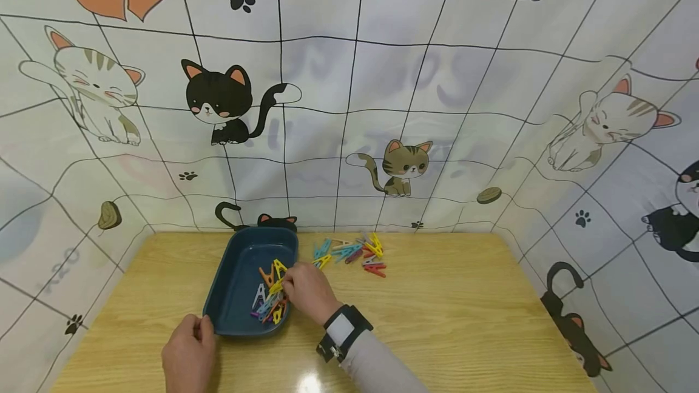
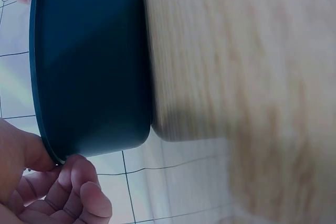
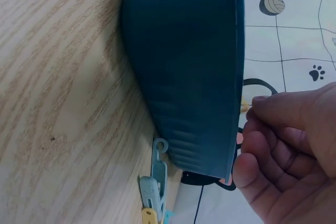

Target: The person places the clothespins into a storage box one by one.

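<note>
A dark blue plastic tray (image 1: 232,272) stands on the table with several colored clothespins (image 1: 267,308) heaped in its near right part. At its near left corner my left hand (image 1: 189,350) pinches the rim (image 2: 38,103) between thumb and fingers. My right hand (image 1: 310,291) is over the tray's right rim, its thumb and fingers pinching a yellow clothespin (image 1: 276,287). Only a small yellow bit of that clothespin (image 3: 244,106) shows in the right wrist view, the rest being hidden behind the tray wall.
Beyond the right hand, several loose clothespins (image 1: 346,252) in blue, yellow, red and purple lie on the wooden table (image 1: 437,308), close to the tray's far right side. A cat-print cloth (image 1: 327,90) hangs behind and along both sides.
</note>
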### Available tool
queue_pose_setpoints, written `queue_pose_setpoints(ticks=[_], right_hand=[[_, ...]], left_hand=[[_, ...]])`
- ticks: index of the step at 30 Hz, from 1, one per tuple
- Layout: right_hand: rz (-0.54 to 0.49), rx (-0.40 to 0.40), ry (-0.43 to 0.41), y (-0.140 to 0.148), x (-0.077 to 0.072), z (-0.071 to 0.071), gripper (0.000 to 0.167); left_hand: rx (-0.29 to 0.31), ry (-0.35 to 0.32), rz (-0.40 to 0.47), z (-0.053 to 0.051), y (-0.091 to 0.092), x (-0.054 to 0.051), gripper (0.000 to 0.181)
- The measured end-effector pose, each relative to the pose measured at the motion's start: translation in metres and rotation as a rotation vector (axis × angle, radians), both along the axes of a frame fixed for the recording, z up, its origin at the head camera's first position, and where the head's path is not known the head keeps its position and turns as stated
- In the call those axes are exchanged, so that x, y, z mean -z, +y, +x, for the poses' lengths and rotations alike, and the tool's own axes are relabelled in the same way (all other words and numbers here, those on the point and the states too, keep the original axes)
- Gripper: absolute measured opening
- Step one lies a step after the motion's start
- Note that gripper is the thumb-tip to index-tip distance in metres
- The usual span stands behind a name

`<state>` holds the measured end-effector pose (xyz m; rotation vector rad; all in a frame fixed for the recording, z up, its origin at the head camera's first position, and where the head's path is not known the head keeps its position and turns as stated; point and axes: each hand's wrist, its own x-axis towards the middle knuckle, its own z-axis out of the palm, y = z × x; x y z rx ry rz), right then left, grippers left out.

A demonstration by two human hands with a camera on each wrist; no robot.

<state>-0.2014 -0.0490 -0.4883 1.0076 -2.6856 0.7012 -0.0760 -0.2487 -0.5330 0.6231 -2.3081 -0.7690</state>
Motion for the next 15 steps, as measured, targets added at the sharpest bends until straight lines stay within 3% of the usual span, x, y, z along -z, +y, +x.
queue_pose_setpoints(ticks=[5,15], right_hand=[[-0.049,0.015,-0.053,0.009,0.0,0.0,0.015],[-0.185,0.075,-0.101,0.049,0.001,-0.01,0.014]], left_hand=[[0.006,0.011,-0.007,0.0,0.0,-0.002,0.029],[-0.001,-0.078,0.029,0.001,0.001,-0.007,0.026]])
